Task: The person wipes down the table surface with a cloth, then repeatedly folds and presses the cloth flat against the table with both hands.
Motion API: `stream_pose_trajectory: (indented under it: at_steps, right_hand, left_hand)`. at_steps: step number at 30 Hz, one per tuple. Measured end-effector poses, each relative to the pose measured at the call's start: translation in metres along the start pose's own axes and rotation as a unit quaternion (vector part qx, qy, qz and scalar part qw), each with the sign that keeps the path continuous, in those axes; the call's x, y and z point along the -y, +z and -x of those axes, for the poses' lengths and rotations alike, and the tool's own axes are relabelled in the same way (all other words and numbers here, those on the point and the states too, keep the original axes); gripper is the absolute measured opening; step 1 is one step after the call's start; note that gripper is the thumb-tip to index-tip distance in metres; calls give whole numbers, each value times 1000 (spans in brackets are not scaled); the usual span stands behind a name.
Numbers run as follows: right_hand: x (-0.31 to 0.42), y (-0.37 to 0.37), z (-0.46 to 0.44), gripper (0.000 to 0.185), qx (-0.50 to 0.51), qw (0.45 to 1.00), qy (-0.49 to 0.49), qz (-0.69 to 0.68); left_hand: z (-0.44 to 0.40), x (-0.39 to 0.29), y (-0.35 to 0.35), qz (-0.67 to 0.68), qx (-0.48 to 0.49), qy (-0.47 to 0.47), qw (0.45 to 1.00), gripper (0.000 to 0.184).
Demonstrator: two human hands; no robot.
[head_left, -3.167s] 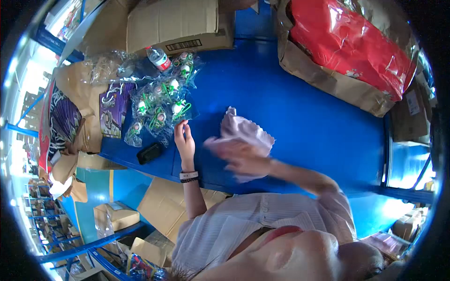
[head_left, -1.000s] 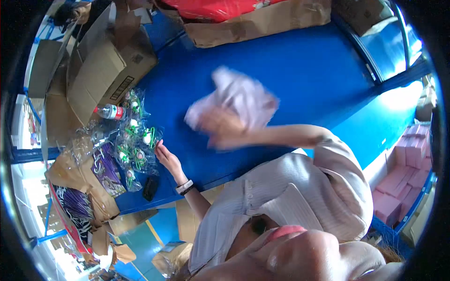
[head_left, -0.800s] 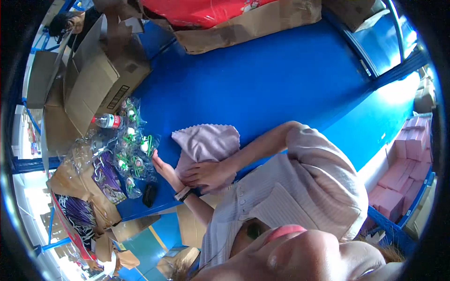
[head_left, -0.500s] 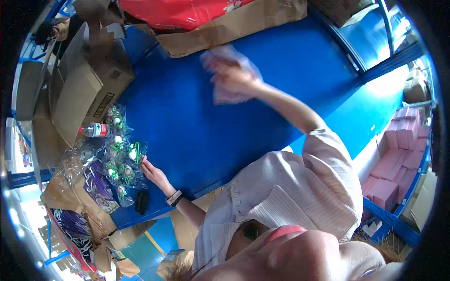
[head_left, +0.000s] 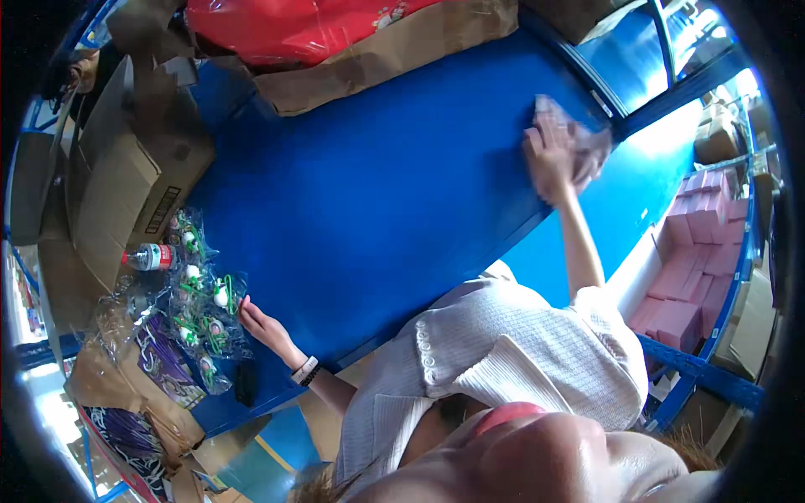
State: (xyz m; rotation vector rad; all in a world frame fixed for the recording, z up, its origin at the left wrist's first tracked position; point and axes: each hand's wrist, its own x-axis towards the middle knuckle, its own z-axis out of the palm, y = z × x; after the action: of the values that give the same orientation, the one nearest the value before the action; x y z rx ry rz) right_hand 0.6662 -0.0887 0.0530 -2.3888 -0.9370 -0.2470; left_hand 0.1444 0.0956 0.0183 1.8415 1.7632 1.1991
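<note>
My right hand [head_left: 552, 163] presses a crumpled pinkish cloth [head_left: 591, 151] onto the blue tabletop [head_left: 377, 193], near its right edge. Several clear plastic bags [head_left: 193, 314] with small white, green and pink items lie along the table's left side. My left hand [head_left: 267, 329] rests on the table beside these bags, its fingers stretched out and the tips at the edge of one; it holds nothing. A small black object [head_left: 245, 383] lies below the bags, partly in shadow.
An open cardboard box [head_left: 126, 189] stands at the left, with a red-labelled plastic bottle [head_left: 153, 257] in front of it. A carton [head_left: 394, 54] with red wrapping borders the far edge. Pink boxes [head_left: 683, 277] are stacked at right. Part of another person [head_left: 84, 75] shows at upper left.
My right hand has swept the cloth from the far middle of the table to its right side. My left hand stays by the bags. The whole view has shifted slightly.
</note>
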Motion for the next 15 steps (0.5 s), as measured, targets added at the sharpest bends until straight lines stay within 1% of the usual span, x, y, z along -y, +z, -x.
stream_pose_trajectory:
  at_steps: [1, 2, 3, 4, 5, 6, 7, 8, 9, 11, 12, 14, 15]
  right_hand:
    - [3, 25, 13, 52, 52, 997, -35, 39]
    - [28, 36, 31, 51, 60, 990, -127, -20]
    - [68, 34, 44, 49, 100, 978, -168, -76]
    - [96, 43, 59, 48, 84, 947, -252, -183]
    - [124, 56, 81, 51, 122, 932, -313, -135]
    - [154, 64, 106, 53, 142, 903, -378, -147]
    - [185, 64, 120, 58, 277, 847, -423, -162]
    - [201, 94, 154, 64, 183, 799, -540, -193]
    - [226, 105, 180, 68, 227, 737, -598, -216]
    - [259, 139, 233, 70, 248, 642, -653, -316]
    - [272, 146, 247, 68, 268, 598, -680, -330]
    - [294, 148, 246, 58, 306, 552, -703, -326]
    - [299, 150, 240, 56, 322, 539, -707, -326]
  left_hand:
    - [-2, -1, 1, 2, 4, 5, 1000, 33]
    - [-3, -1, 2, 5, 5, 5, 1000, 33]
    - [-4, 0, 2, 7, 6, 5, 1000, 33]
    - [-3, 1, 1, 9, 6, 3, 1000, 33]
    - [-1, 2, 0, 10, 4, -1, 1000, 33]
    - [0, 3, -2, 9, 4, 0, 1000, 33]
    - [1, 3, -3, 14, 5, -4, 1000, 33]
    - [1, 3, -3, 21, 4, -7, 1000, 33]
    - [0, 2, -2, 28, 3, -11, 1000, 33]
    - [0, 2, -1, 36, 3, -11, 999, 33]
    - [-1, 3, -2, 45, -1, -16, 999, 34]
    - [0, 7, -6, 62, -9, -32, 998, 37]
    - [2, 9, -6, 70, -14, -44, 996, 38]
